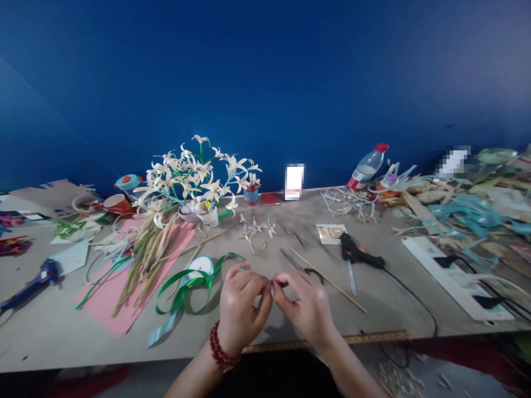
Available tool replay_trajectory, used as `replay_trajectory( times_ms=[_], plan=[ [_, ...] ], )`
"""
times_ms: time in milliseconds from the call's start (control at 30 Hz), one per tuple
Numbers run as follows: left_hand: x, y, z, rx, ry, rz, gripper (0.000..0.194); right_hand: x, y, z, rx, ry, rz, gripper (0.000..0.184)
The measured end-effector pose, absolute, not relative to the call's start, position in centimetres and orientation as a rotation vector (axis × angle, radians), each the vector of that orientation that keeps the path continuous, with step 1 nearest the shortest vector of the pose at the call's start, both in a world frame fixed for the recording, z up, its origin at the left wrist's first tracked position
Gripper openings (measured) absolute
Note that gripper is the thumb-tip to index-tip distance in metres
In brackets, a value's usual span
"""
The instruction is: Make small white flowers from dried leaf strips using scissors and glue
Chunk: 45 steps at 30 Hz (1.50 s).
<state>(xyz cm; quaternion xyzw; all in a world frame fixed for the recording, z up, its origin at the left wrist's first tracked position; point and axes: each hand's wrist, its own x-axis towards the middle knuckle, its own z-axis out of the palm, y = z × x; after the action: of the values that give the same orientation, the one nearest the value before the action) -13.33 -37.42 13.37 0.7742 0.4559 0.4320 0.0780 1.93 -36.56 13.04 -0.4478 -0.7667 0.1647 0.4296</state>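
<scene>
Just above the table's front edge, my left hand (pixel 244 301) and my right hand (pixel 306 301) meet fingertip to fingertip. Both are closed in a pinch, and whatever lies between the fingertips is too small to name. A red bead bracelet (pixel 219 348) circles the left wrist. Loops of green ribbon (pixel 177 301) lie left of my left hand, one end reaching up to its fingers; whether they grip it I cannot tell. Near it are a white spool (pixel 202 266) and a light blue ribbon (pixel 162 331). Scissors (pixel 289 257) and a thin wooden stick (pixel 332 282) lie beyond my right hand.
White artificial flowers (pixel 201 177) stand in cups at the back. Pink paper (pixel 110 309) bears dried husks (pixel 143 262). A black glue gun (pixel 360 254), a power strip (pixel 448 282) and a tilted bottle (pixel 369 166) are to the right; a blue glue gun (pixel 35 282) lies left.
</scene>
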Motion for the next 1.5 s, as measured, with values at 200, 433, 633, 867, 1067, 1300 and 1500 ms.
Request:
replay_trajectory(
  times_ms=[200,433,633,867,1067,1300,1500],
  plan=[
    [-13.6,-37.3,12.9,2.283,1.400,1.302,0.016,3.9,-36.2,11.7,-1.254,-1.857,0.278,0.010],
    [-13.5,-37.4,12.9,2.241,1.394,1.321,0.016,2.6,-36.8,12.4,-1.154,-1.844,0.558,0.008],
    [-13.5,-37.7,12.9,2.242,1.407,1.340,0.016,2.5,-36.5,11.4,-1.195,-1.845,0.345,0.009],
    [-13.6,-37.4,12.8,2.243,1.402,1.354,0.015,3.3,-36.6,12.1,-1.181,-1.863,0.460,0.009],
    [-12.8,-37.3,12.9,2.242,1.392,1.312,0.013,2.2,-36.8,12.6,-1.103,-1.922,0.403,0.007],
    [-15.0,-36.0,11.8,2.216,1.493,1.407,0.015,3.2,-36.7,12.1,-1.115,-1.849,0.235,0.009],
    [-15.4,-36.3,12.9,2.212,1.393,1.328,0.014,3.7,-36.7,12.3,-1.104,-1.866,0.278,0.009]
  ],
)
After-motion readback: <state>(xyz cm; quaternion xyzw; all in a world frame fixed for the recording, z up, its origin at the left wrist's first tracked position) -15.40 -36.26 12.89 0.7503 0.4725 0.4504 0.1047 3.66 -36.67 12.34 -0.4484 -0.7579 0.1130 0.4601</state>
